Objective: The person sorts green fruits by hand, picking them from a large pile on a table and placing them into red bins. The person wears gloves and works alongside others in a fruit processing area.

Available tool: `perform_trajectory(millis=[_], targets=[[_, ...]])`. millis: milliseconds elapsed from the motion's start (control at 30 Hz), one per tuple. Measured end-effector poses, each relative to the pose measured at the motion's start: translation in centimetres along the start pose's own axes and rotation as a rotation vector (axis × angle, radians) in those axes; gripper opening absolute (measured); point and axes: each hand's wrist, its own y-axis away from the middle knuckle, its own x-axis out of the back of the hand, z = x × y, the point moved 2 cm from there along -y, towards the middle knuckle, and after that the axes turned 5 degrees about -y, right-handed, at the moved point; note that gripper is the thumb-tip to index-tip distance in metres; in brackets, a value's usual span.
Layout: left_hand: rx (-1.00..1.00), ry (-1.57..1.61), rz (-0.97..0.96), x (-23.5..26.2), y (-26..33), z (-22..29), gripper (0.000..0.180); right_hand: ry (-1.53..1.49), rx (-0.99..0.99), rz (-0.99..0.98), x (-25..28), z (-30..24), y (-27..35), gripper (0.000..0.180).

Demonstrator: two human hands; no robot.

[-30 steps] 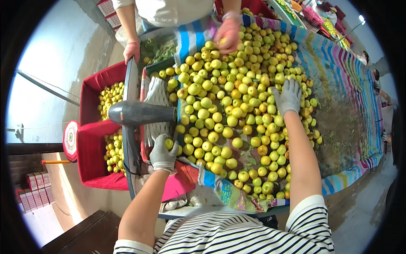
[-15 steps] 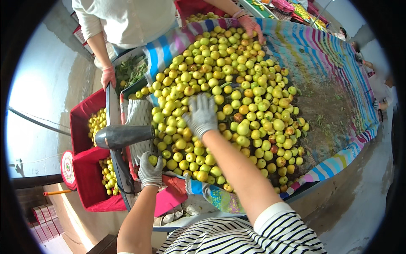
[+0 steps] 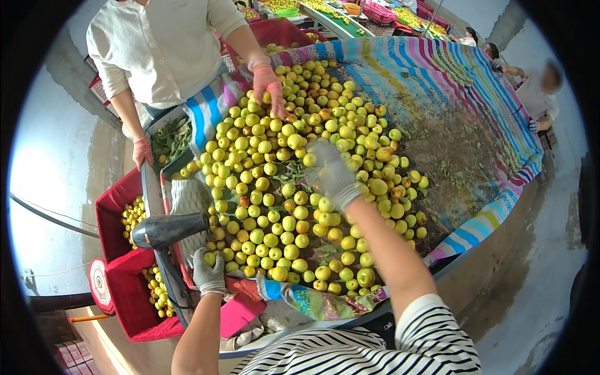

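Note:
A heap of small, round yellow-green fruits (image 3: pixel 275 239), some with reddish-brown patches, covers the left and middle of a striped cloth (image 3: pixel 465 240). My left hand (image 3: pixel 208 272), in a grey knit glove, is at the heap's near left edge, with one fruit (image 3: pixel 210 257) held by its thumb and fingers. Over the middle of the heap is my right hand (image 3: pixel 336 176), gloved in grey too. Motion smears its fingers, so I cannot make out whether they hold anything. A black hair dryer (image 3: pixel 167 230) lies beyond my left hand, its nozzle toward the fruits, beside white foam netting (image 3: pixel 190 199).
Across the table a co-worker's pink-gloved hand (image 3: pixel 269 87) touches the fruits; the other (image 3: pixel 142 151) rests on the table's rim. Two red-lined bins (image 3: pixel 119 181) with fruits stand at left. Green leaves (image 3: pixel 172 139) fill a corner container. A pink sheet (image 3: pixel 240 317) lies near me.
My right hand has moved rightward across the heap, and gaps have opened among the fruits. The co-worker's hand has come inward onto the fruits. The view has shifted slightly.

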Motion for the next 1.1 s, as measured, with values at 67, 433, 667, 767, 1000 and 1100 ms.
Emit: perform_trajectory(millis=[67, 433, 667, 767, 1000, 1100], targets=[[0.033, -0.024, -0.012, 0.3, 0.2, -0.3, 0.040, 0.044, -0.367, 0.143, 8.8, 2.2, -1.2, 0.044], [0.036, 0.018, -0.036, 0.0, -0.1, 0.2, 0.034, 0.901, -0.675, -0.227, 7.1, 6.6, 5.8, 0.073], [-0.034, -0.064, 0.003, -0.3, -0.4, -0.5, 0.039, 0.955, -0.429, -0.486, -2.7, 0.1, 4.9, 0.084], [-0.047, -0.055, 0.005, -0.4, -0.4, 0.0, 0.039, 0.871, -0.377, -0.350, -6.3, -3.5, 6.4, 0.073], [-0.016, -0.034, -0.020, -0.3, -0.4, -0.8, 0.036, 0.456, -0.234, -0.429, -13.2, -8.9, 10.6, 0.067], [-0.042, -0.011, 0.008, -0.7, -0.5, -0.9, 0.035, 0.194, -0.121, -0.503, -14.1, -9.6, 12.4, 0.062]])
